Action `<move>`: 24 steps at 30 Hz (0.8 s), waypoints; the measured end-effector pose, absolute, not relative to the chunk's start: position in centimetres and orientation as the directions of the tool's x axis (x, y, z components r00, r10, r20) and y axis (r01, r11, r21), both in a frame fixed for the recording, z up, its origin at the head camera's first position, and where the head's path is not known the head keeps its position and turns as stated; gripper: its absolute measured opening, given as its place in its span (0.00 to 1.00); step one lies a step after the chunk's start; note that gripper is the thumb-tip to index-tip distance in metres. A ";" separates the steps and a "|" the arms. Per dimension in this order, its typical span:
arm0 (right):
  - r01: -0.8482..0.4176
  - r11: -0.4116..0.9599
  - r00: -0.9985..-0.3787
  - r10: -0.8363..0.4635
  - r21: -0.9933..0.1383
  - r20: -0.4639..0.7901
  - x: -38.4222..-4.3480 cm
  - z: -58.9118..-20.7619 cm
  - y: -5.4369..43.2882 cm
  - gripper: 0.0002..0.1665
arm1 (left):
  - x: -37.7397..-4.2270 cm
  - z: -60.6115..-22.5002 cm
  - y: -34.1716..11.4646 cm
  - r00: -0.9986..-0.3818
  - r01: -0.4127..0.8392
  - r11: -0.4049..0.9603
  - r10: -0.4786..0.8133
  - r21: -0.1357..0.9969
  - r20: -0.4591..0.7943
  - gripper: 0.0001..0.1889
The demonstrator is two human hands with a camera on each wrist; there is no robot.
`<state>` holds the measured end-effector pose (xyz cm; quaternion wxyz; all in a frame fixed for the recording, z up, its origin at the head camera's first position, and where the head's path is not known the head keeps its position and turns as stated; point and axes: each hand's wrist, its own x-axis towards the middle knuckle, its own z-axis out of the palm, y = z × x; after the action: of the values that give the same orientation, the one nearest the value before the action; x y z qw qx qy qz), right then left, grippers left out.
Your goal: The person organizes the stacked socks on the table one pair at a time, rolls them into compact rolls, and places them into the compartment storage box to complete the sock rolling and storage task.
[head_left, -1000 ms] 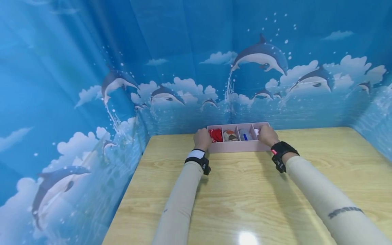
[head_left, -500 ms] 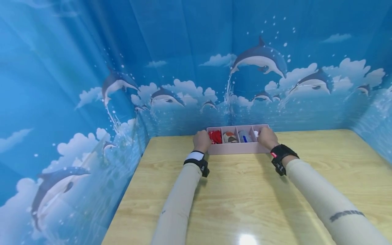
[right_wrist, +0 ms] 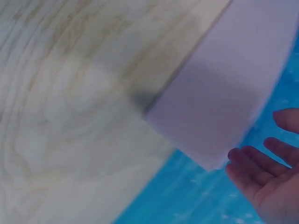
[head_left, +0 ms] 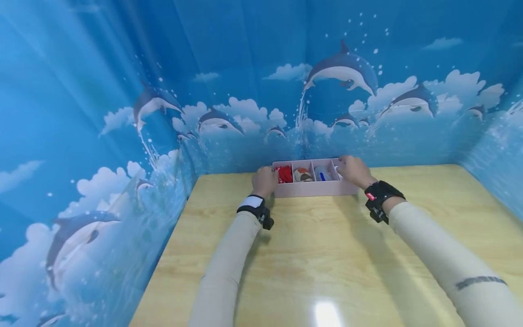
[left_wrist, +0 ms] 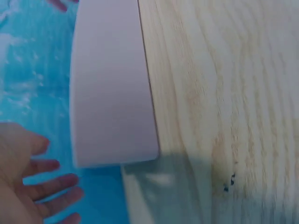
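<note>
A pale pink divided box [head_left: 314,189] stands at the table's back edge. From left to right its compartments hold a red patterned cloth-like item [head_left: 284,174], a beige, orange and brown bundle [head_left: 303,175], a grey-blue item with a blue mark [head_left: 323,174], and something white, partly covered by a hand. My left hand [head_left: 264,180] is at the box's left end; in the left wrist view its fingers [left_wrist: 53,189] are spread and apart from the box wall. Over the right end is my right hand [head_left: 354,170]. In the right wrist view its fingers [right_wrist: 261,163] are loosely extended near the box's corner; contact is unclear.
The box and hands are at the back of a light wood-grain table [head_left: 298,254]. Right behind it hangs a blue curtain [head_left: 245,150] printed with dolphins, which also closes off the left and right sides.
Both hands gripped the box ends earlier and have now loosened, the right lifting slightly and the left drawing a little outward. The box stays by the curtain; the view has shifted slightly.
</note>
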<state>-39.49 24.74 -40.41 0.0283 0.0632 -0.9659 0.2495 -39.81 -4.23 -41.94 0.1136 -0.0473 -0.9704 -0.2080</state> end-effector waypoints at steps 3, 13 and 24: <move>-0.221 0.858 -0.975 -0.178 -0.463 0.135 -38.7 -38.9 24.6 0.32 | -39.3 -41.1 -4.6 -0.927 0.301 0.881 0.180 0.366 0.330 0.18; -0.418 0.849 -0.907 -0.366 -0.325 0.211 -32.2 -39.6 24.2 0.38 | -34.0 -41.6 -4.3 -0.859 0.506 0.790 0.500 0.348 0.114 0.32; -0.428 0.824 -0.904 -0.388 -0.372 0.180 -28.3 -45.0 24.5 0.46 | -30.5 -45.3 -3.4 -0.827 0.546 0.785 0.562 0.292 0.034 0.39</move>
<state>-28.27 24.46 -45.03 0.0482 0.2139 -0.9537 0.2060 -30.54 -3.35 -45.32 -0.0274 -0.2931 -0.9444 -0.1463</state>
